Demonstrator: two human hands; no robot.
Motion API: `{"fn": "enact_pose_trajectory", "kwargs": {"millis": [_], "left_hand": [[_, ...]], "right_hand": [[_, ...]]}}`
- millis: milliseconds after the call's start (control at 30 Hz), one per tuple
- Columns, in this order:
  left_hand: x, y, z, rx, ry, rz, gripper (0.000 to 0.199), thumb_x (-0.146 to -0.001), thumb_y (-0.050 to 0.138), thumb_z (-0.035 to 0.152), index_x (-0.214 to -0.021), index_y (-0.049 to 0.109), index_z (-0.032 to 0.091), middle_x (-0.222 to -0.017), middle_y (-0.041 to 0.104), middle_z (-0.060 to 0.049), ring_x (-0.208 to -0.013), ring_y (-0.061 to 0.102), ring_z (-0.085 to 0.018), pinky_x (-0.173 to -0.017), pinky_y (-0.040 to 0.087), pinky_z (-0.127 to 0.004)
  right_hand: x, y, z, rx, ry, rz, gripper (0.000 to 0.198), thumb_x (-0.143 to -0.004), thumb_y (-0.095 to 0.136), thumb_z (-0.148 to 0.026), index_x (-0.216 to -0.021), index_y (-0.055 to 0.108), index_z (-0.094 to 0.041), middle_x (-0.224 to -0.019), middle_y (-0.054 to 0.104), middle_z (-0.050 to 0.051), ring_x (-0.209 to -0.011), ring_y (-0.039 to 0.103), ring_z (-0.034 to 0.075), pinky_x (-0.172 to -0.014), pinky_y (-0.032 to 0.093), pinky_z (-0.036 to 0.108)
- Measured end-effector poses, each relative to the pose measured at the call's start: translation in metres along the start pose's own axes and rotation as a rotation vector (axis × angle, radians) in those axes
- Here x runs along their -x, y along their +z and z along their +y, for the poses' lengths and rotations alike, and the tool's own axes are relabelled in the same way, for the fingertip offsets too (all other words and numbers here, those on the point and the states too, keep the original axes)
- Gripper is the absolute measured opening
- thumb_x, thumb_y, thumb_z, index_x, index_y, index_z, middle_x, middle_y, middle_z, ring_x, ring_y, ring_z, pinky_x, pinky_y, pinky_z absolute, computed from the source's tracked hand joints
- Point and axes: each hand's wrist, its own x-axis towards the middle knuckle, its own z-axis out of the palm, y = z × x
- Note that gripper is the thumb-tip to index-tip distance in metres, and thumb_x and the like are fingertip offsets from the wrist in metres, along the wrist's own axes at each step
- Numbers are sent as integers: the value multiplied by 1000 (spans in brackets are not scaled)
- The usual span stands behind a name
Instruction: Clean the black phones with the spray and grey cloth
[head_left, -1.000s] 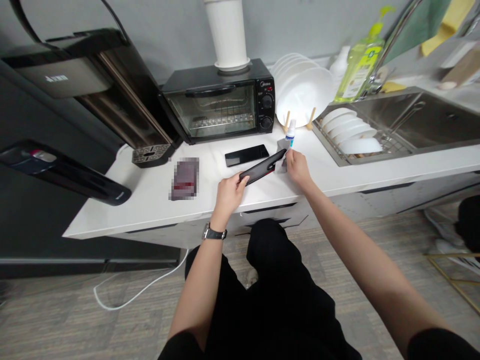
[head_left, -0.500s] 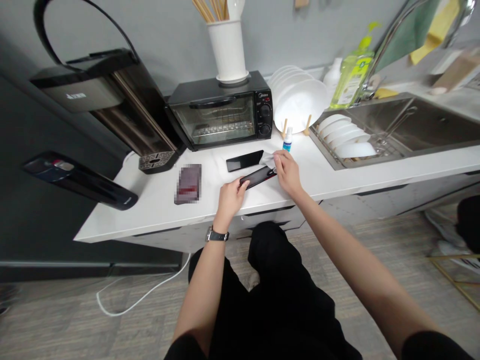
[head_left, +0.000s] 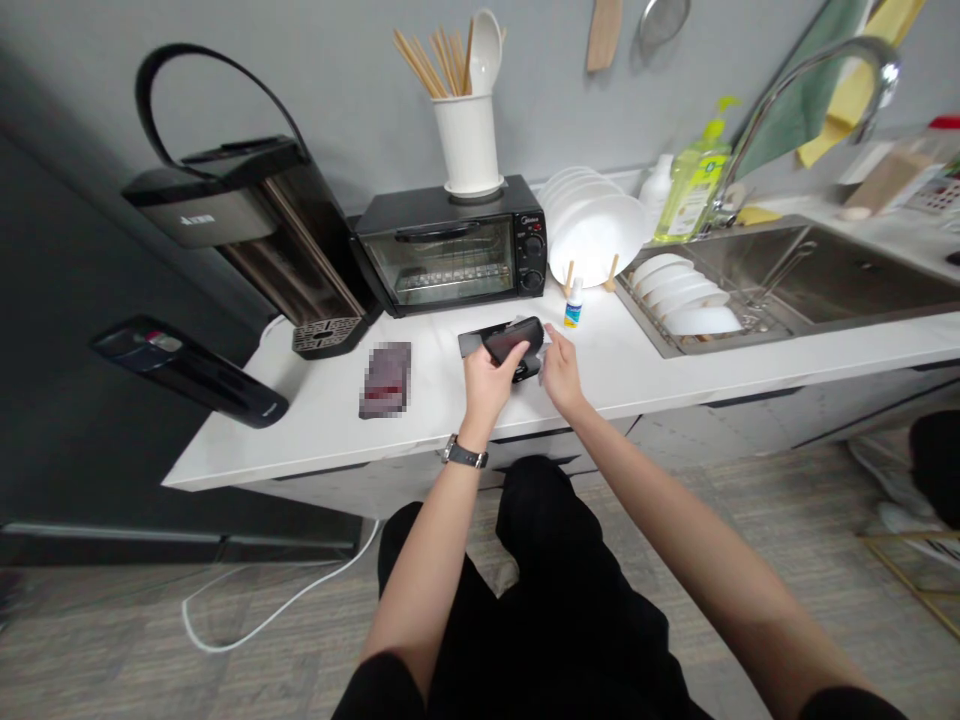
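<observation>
My left hand (head_left: 487,385) grips a black phone case (head_left: 514,342), thumb in front and its face tilted up above the counter. A pale wipe (head_left: 545,345), mostly hidden by fingers, is pinched in my right hand (head_left: 561,372) at the case's right edge. Behind them a black phone (head_left: 471,344) lies flat, partly covered by the case and my left hand. A small spray bottle (head_left: 574,305) with a white top and a blue and yellow label stands just behind my right hand. Left of my hands lies a pixelated dark purplish item (head_left: 385,380).
A black toaster oven (head_left: 454,260) carries a white utensil holder (head_left: 469,145). Left of it stand a tall dark dispenser (head_left: 262,240) and a dark cylinder (head_left: 191,375). To the right are racked white plates (head_left: 596,235), a soap bottle (head_left: 690,190) and a sink (head_left: 847,260) holding bowls.
The phone case has turned from lying low and lengthwise to a raised, tilted pose in my left hand. My right hand with the wipe has shifted slightly down and left. The camera view has tilted up.
</observation>
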Motion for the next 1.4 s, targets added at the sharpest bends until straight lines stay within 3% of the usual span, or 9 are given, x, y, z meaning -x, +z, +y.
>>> {"fn": "enact_pose_trajectory", "kwargs": {"millis": [100,200,433,600,733,833,1000,1200,1400], "left_hand": [[2,9,-14,-64,-21,-64,26,-87,79,38,-97,80,14,-95,83,-9,-88,77,-25,-82,59,-33],[2,9,-20,-130,3,-116,17,-91,75,31,-94,79,15,-95,83,-10,-89,77,-26,-83,58,-33],[-9,4,-7,-488,96,-249,16,-94,70,24,-82,75,16,-84,80,-13,-82,76,-27,-73,51,-31],[-5,7,-18,-575,33,-271,21,-94,68,25,-76,75,16,-75,78,-13,-73,74,-27,-68,47,-32],[2,8,-30,-542,10,-282,17,-94,66,26,-87,78,17,-75,79,-11,-74,74,-27,-64,45,-31],[5,7,-31,-487,17,-277,25,-98,63,33,-84,77,18,-77,80,-11,-75,75,-28,-65,47,-32],[6,7,-30,-469,61,-248,24,-100,66,35,-88,78,18,-85,81,-13,-80,75,-28,-72,49,-32],[9,6,-32,-503,90,-264,33,-102,64,42,-86,80,18,-90,82,-16,-85,77,-31,-75,51,-34],[8,6,-28,-490,69,-281,29,-101,66,40,-92,81,18,-95,82,-16,-91,78,-31,-80,52,-34]], "right_hand": [[-5,2,-21,-39,-29,70,55,-105,33,-67,-102,68,-24,-93,73,7,-96,68,25,-97,57,45],[-11,3,-46,4,-88,78,54,-108,30,-63,-95,66,-26,-87,71,5,-88,66,23,-87,57,41],[-26,-1,-71,347,-397,32,45,-112,31,-43,-98,69,-23,-107,73,10,-105,66,25,-95,51,42],[-26,-3,-72,557,-593,-96,44,-112,30,-34,-93,68,-23,-95,72,8,-103,61,26,-106,43,48],[-28,-6,-75,613,-725,-277,44,-112,29,-36,-96,69,-25,-94,72,5,-98,60,24,-106,42,47],[-33,-10,-75,610,-701,-353,45,-113,29,-39,-101,70,-26,-98,73,6,-99,60,25,-98,44,46],[-39,-13,-69,505,-557,-221,50,-113,27,-45,-94,68,-24,-101,71,7,-98,58,25,-91,47,42],[-39,-8,-65,319,-422,-122,54,-112,29,-57,-75,53,-24,-87,62,4,-81,59,18,-75,44,35],[-41,-8,-57,198,-247,-11,60,-105,27,-74,-69,36,-26,-68,43,-2,-65,45,16,-65,38,34]]}}
